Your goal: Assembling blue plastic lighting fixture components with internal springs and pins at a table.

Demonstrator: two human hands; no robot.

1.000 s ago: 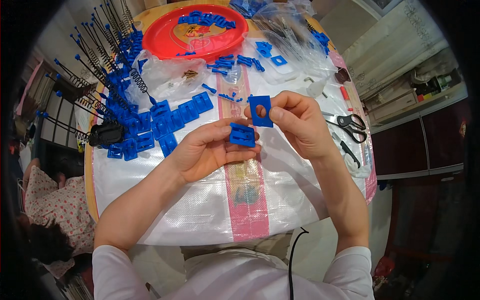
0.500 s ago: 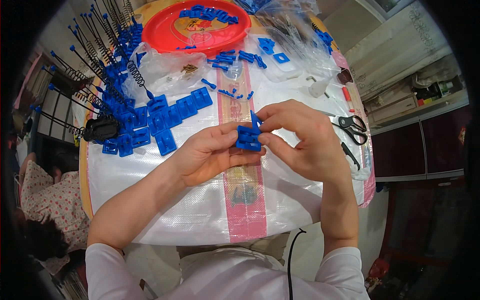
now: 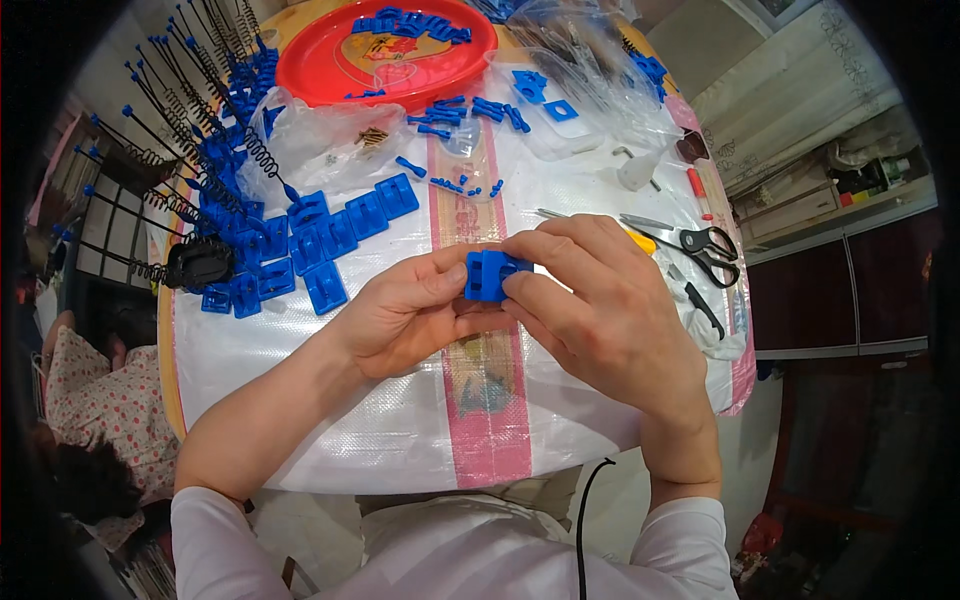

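"Who holds what, seen from here?"

"Above the table (image 3: 385, 430), a slotted blue block (image 3: 474, 268) sits in a person's left hand (image 3: 408, 305), thumb at its left edge, the other fingers curled beneath, the gap only block-wide."

"And the right hand (image 3: 610, 320)?"

"Fingers narrowed to a pinch on a blue plate (image 3: 493, 282), held over the block's right part. Whether the faces meet fully, I cannot tell."

"How would they handle?"

"Light and stiff, by the look; smooth, perhaps slippery, the plate likelier to crack. Best taken by opposite edges."

"Farther back?"

"Black-handled scissors (image 3: 697, 241) at right; beyond, a red tray (image 3: 305, 65) bearing blue pieces (image 3: 408, 22)."
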